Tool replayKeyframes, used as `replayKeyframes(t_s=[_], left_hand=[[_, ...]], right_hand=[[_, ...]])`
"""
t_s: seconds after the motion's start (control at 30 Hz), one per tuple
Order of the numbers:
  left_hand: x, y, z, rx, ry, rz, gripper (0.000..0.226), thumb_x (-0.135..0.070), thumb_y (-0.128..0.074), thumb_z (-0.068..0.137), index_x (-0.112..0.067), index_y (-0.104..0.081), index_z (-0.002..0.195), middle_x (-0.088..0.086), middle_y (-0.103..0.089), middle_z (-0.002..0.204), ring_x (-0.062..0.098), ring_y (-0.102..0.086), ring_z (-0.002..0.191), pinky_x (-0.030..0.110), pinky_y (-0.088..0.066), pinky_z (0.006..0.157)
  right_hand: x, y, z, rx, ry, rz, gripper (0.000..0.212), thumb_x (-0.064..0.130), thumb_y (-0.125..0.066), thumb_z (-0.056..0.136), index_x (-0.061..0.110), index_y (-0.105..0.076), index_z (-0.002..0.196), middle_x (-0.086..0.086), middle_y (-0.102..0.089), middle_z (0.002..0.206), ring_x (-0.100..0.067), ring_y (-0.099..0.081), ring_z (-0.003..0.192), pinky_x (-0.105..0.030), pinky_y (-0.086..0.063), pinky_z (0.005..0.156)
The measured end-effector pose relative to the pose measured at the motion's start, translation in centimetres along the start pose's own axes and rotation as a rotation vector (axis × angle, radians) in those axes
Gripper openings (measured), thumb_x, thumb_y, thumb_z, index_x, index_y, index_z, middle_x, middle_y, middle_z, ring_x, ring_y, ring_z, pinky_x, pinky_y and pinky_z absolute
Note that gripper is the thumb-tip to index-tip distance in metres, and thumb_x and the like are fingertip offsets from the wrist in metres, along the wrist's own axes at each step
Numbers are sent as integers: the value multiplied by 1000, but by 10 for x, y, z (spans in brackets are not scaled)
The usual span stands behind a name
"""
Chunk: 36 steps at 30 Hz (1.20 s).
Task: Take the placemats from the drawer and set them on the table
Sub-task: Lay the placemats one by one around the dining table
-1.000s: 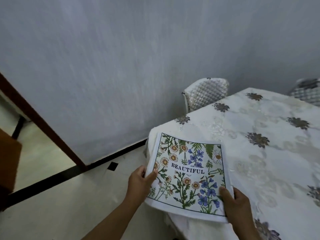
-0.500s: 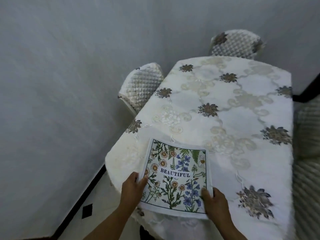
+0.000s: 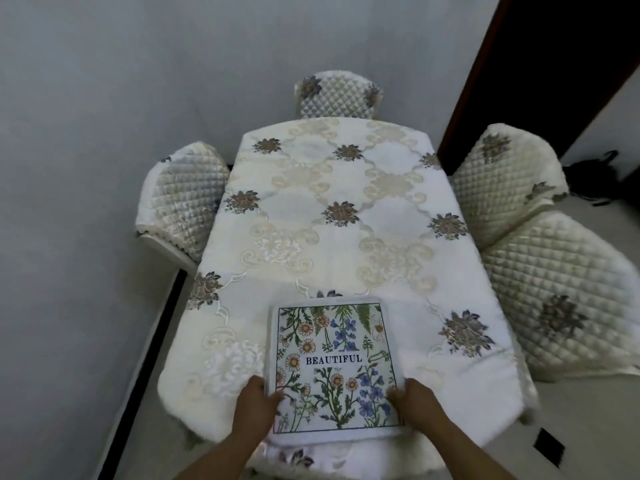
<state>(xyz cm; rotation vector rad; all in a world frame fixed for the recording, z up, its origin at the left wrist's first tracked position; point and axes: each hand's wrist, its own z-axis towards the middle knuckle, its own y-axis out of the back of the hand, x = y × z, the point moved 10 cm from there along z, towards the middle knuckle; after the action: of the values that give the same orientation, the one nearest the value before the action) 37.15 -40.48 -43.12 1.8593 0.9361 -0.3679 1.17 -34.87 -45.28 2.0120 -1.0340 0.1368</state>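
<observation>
A white placemat stack (image 3: 334,367) printed with flowers and the word BEAUTIFUL lies over the near end of the table (image 3: 332,209), which wears a cream embroidered cloth. My left hand (image 3: 254,405) grips the stack's lower left edge, thumb on top. At the lower right edge my right hand (image 3: 415,400) holds it the same way. The stack looks like more than one layer; how many I cannot tell. The drawer is out of sight.
Quilted cream chairs surround the table: one on the left (image 3: 183,199), one at the far end (image 3: 337,97), two on the right (image 3: 505,181) (image 3: 568,296). A grey wall runs along the left and back. A dark door frame (image 3: 485,64) stands at the upper right.
My view has swung round from the table's corner to face its near end. The placemat stack, held in both hands, now sits squarely over the near edge.
</observation>
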Motion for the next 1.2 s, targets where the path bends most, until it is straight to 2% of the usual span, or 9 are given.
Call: replayKeyframes(t_s=[0.07, 0.13, 0.3, 0.4, 0.53, 0.63, 0.73, 0.87, 1.2], left_hand=[[-5, 0, -1, 7, -35, -19, 12, -9, -71, 85, -8, -61, 91, 10, -68, 88, 23, -69, 72, 40, -59, 66], [-10, -2, -2, 10, -82, 1, 19, -6, -68, 84, -6, -65, 102, 14, -69, 97, 27, -67, 85, 37, -57, 77], [-18, -1, -7, 43, -130, 38, 25, -7, -64, 83, -3, -66, 108, 19, -69, 101, 33, -66, 92, 38, -55, 82], [-23, 8, -11, 13, -140, -1, 17, -5, -63, 84, -5, -64, 101, 15, -69, 94, 33, -65, 86, 40, -55, 77], [-21, 11, -13, 58, -101, -97, 13, -6, -60, 87, -12, -50, 94, 10, -68, 87, 25, -68, 72, 38, -57, 66], [-23, 14, -12, 54, -118, -109, 18, -5, -60, 88, -13, -45, 95, 9, -67, 84, 24, -68, 68, 37, -56, 61], [-28, 13, -16, 34, -164, -70, 21, -7, -59, 89, -17, -43, 99, 5, -67, 86, 23, -68, 71, 31, -48, 56], [-24, 14, -21, -21, -112, -19, 12, -5, -62, 86, -8, -51, 89, 12, -63, 82, 30, -65, 74, 39, -53, 69], [-43, 1, -64, -182, -146, 26, 13, -11, -57, 95, -13, -48, 86, 6, -60, 72, 22, -58, 64, 32, -40, 55]], right_hand=[[1, 2, -9, -94, -16, 7, 33, 35, -62, 90, 10, -52, 108, -15, -67, 112, -30, -64, 100, -29, -47, 75], [3, 1, -18, -170, -31, -13, 36, 32, -63, 88, 9, -46, 109, -16, -64, 111, -33, -62, 101, -33, -47, 75], [17, -5, -45, -315, -31, 18, 38, 22, -56, 91, 9, -41, 123, -16, -53, 112, -32, -58, 94, -33, -44, 73], [31, 1, -61, -411, 17, -16, 35, 15, -55, 89, 7, -45, 121, -15, -55, 109, -30, -54, 94, -37, -48, 78], [49, 13, -76, -434, 121, 137, 59, 6, -58, 84, 18, -38, 139, -6, -56, 107, -22, -56, 90, -29, -44, 72], [59, 21, -78, -398, 200, 132, 48, 2, -57, 84, 18, -49, 128, -7, -62, 109, -21, -58, 92, -28, -45, 76], [54, 29, -74, -362, 183, 102, 22, 0, -56, 87, 17, -56, 102, -6, -64, 94, -11, -59, 76, -18, -44, 63], [47, 31, -70, -325, 190, 110, 13, 7, -63, 86, 17, -54, 88, -1, -62, 79, -19, -57, 74, -29, -44, 64], [24, 48, -58, -239, 326, 257, 4, 10, -61, 89, 14, -62, 88, -1, -68, 81, -13, -64, 76, -24, -48, 66]])
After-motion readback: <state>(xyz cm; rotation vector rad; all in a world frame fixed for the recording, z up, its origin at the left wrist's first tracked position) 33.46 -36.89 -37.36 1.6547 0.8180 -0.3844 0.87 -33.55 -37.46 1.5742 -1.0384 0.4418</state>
